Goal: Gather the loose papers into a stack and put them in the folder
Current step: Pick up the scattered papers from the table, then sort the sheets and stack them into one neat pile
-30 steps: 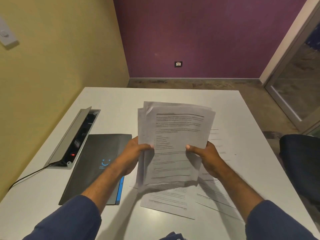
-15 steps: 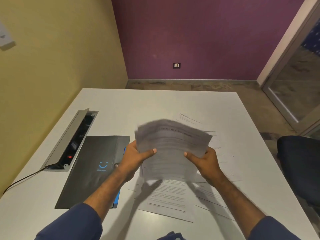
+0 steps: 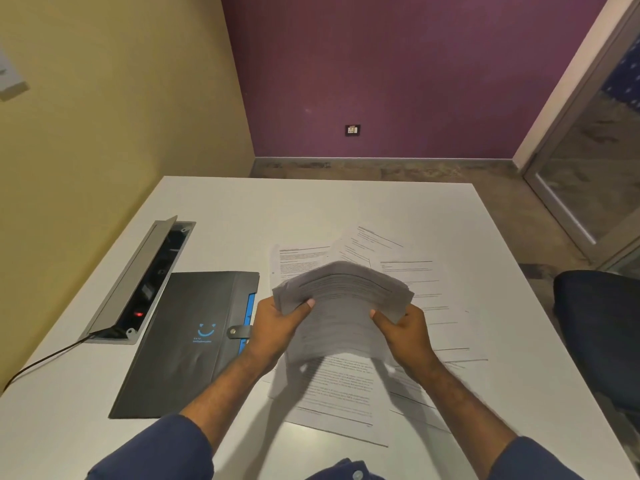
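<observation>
A stack of printed papers [image 3: 341, 303] is held above the white table [image 3: 311, 206], tilted forward and blurred with motion. My left hand [image 3: 277, 323] grips its left edge and my right hand [image 3: 405, 332] grips its right edge, thumbs on top. Several loose papers [image 3: 346, 386] lie spread on the table under and beyond the stack, some reaching to the right [image 3: 415, 282]. The dark grey folder [image 3: 187, 341], closed with a snap strap and a blue smile logo, lies flat to the left of my left hand.
An open cable box [image 3: 138, 282] with a grey lid and a black cable sits in the table left of the folder. A dark chair [image 3: 599, 334] stands at the table's right side. Yellow wall lies left, purple wall ahead.
The stack has dropped from upright in front of me to a lower, forward-tilted position, uncovering more loose sheets on the table behind it. Both hands kept their grip.
</observation>
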Motion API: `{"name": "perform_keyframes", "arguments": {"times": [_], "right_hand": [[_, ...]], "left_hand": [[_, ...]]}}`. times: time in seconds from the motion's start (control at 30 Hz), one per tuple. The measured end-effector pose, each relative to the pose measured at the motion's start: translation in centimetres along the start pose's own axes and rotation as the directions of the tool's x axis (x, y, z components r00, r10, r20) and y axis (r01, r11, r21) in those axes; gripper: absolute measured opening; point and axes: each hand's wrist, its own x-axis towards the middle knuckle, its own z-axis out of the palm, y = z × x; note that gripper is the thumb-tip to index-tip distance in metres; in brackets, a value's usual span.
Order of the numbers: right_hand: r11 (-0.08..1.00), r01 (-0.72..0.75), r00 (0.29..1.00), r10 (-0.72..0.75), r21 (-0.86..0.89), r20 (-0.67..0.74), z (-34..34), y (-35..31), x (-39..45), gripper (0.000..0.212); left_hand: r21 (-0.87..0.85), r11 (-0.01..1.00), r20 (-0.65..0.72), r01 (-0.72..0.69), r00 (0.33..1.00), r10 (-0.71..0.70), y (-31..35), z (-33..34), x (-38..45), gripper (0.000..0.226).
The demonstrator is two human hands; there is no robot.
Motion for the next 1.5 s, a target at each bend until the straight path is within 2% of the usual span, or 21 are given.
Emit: {"name": "perform_keyframes", "arguments": {"times": [0.13, 0.27, 0.33, 0.4, 0.5, 0.57, 0.67, 0.77, 0.9, 1.0, 1.13, 1.3, 1.4, 1.5], "right_hand": [[0.995, -0.032, 0.999, 0.035, -0.093, 0.022, -0.3, 1.8, -0.7, 0.021], [0.992, -0.100, 0.994, 0.096, -0.083, -0.049, -1.1, 2.4, -0.7, 0.038], [0.984, -0.170, 0.975, 0.160, -0.050, -0.156, -1.5, 2.5, -0.9, 0.054], [0.959, -0.260, 0.943, 0.277, 0.108, -0.184, -1.5, 2.4, -1.1, 0.063], [0.828, -0.438, 0.890, 0.454, 0.350, 0.040, -0.8, 1.9, -1.1, 0.057], [0.750, -0.497, 0.865, 0.467, 0.436, 0.183, 0.0, 1.7, -1.1, 0.052], [0.704, -0.457, 0.885, 0.421, 0.544, 0.198, 0.8, 1.2, -0.7, 0.046], [0.662, -0.465, 0.876, 0.440, 0.588, 0.198, 0.5, 0.6, -0.4, 0.049], [0.673, -0.534, 0.843, 0.468, 0.512, 0.264, -0.1, 0.1, -0.4, 0.044], [0.744, -0.509, 0.860, 0.455, 0.432, 0.230, -0.6, -0.2, -0.2, 0.041], [0.807, -0.496, 0.868, 0.447, 0.320, 0.218, -3.1, -0.5, 0.7, 0.038], [0.829, -0.488, 0.870, 0.437, 0.273, 0.229, -5.7, -1.2, 2.0, 0.033], [0.874, -0.461, 0.876, 0.419, 0.155, 0.240, -6.6, -2.2, 2.8, 0.036], [0.906, -0.421, 0.873, 0.391, 0.045, 0.290, -6.6, -3.6, 3.4, 0.039]], "left_hand": [[-0.018, 0.999, -0.082, 0.047, 0.995, -0.048, -0.8, 0.2, -0.4, 0.017], [-0.147, 0.988, -0.169, 0.058, 0.982, -0.082, 0.8, -0.2, 0.0, 0.010], [-0.259, 0.962, -0.211, 0.085, 0.967, -0.142, 1.9, -0.6, 0.3, 0.017], [-0.375, 0.922, -0.203, 0.096, 0.962, -0.183, 2.6, -0.8, 0.5, 0.032], [-0.494, 0.861, -0.144, 0.123, 0.965, -0.220, 3.0, -0.7, 0.6, 0.030], [-0.547, 0.823, -0.098, 0.153, 0.965, -0.245, 3.1, -0.4, 0.7, 0.023], [-0.625, 0.750, -0.046, 0.216, 0.949, -0.312, 2.8, -0.1, 0.9, 0.023], [-0.664, 0.684, -0.015, 0.301, 0.910, -0.415, 2.5, -0.5, 0.8, 0.025], [-0.658, 0.660, 0.026, 0.363, 0.887, -0.462, 1.7, -0.8, 0.5, 0.023], [-0.593, 0.720, -0.004, 0.360, 0.893, -0.449, 1.3, -1.4, 0.2, 0.020], [-0.456, 0.813, -0.011, 0.364, 0.910, -0.414, 1.2, -3.1, 0.3, 0.031], [-0.284, 0.862, 0.107, 0.420, 0.907, -0.407, 2.3, -5.9, 0.9, 0.032], [-0.262, 0.861, 0.149, 0.435, 0.900, -0.409, 3.2, -6.6, 1.7, 0.042], [-0.082, 0.898, 0.222, 0.431, 0.887, -0.406, 3.9, -6.0, 2.0, 0.040]]}}
